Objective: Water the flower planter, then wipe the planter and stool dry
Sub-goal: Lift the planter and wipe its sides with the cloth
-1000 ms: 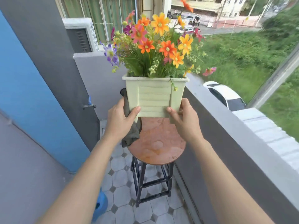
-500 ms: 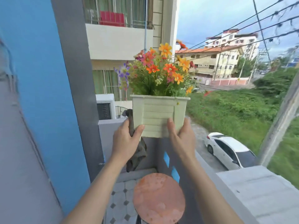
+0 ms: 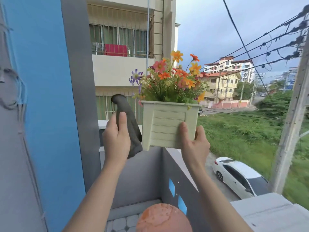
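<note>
- No text, label, brand, number or sign could be read anywhere in view.
- Any marks on the distant buildings (image 3: 223, 84) and the white car (image 3: 240, 179) were too small to tell.

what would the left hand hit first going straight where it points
The left hand points up and away: beyond the grey cloth it grips, the way looks free, though depth is unclear.
</note>
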A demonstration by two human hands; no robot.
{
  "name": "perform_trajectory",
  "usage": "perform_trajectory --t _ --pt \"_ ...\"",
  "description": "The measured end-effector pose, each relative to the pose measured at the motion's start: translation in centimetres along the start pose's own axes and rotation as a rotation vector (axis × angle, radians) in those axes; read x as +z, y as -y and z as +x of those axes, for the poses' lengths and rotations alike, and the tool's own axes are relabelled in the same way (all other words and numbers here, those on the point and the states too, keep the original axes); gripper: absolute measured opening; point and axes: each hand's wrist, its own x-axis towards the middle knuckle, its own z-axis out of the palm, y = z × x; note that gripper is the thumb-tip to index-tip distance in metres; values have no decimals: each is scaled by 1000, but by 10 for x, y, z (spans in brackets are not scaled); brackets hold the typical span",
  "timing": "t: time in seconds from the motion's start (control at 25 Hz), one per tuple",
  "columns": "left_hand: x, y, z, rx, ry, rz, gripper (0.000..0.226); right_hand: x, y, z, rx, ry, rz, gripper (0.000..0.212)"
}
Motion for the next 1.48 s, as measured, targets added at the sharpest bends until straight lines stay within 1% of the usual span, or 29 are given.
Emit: perform_trajectory --t 0.04,0.12,0.16,0.24,0.28,0.32,0.36,0.4,0.44,0.52,0.56,0.64,0.72,0.76,0.84,0.92,1.0,1.04,1.12,1.24,1.36,1.48 --pt "8 -9 2 89 15 52 31 1 2 1 -14 -3 -2 51" --pt "25 -15 5 278 115 227 50 3 6 1 -35 4 7 53" --pt "31 -10 2 334 139 329 52 3 9 0 -42 8 15 54" --pt "37 3 -10 480 51 504 44 1 12 0 -57 8 37 54" --pt "37 10 -20 591 -11 597 39 -1 13 1 -61 10 46 54" --pt "37 17 -28 708 -49 690 38 -4 14 3 -62 18 52 53" --pt "36 21 -32 788 -68 765 41 -7 14 6 -62 31 54 51" --pt "34 19 -29 812 -82 794 44 -8 13 7 -64 42 51 49" --pt "33 14 -19 780 -91 776 44 -9 12 8 -73 51 45 49" --pt "35 -1 -3 694 -117 721 38 -8 10 7 -83 52 56 51" --pt "37 -7 -3 693 -104 752 35 -7 9 8 -73 47 84 52" --pt "41 -6 -14 772 -41 818 34 -9 8 10 -45 41 131 51" --pt "40 1 -24 817 -16 773 31 -12 7 14 -45 51 126 45" --pt "38 2 -21 806 -24 749 30 -13 7 14 -62 61 100 46" --pt "39 -3 -8 776 -86 734 33 -13 6 13 -102 81 48 53" --pt "48 -10 -2 906 -87 739 41 -11 4 12 -114 77 27 58" --pt "60 -15 -2 1076 -5 692 45 -8 4 11 -133 65 9 56" --pt "63 -16 1 1122 41 671 46 -6 3 10 -150 57 -9 57" --pt "61 -16 12 1146 92 671 47 -5 1 10 -152 45 -5 60" --pt "47 -11 24 1126 89 702 52 -7 -8 13 -105 43 25 63" --pt "46 -13 20 1130 92 722 46 -4 -11 11 -87 58 40 61" --pt "65 -31 16 1137 140 727 43 4 -7 6 -86 61 69 59"
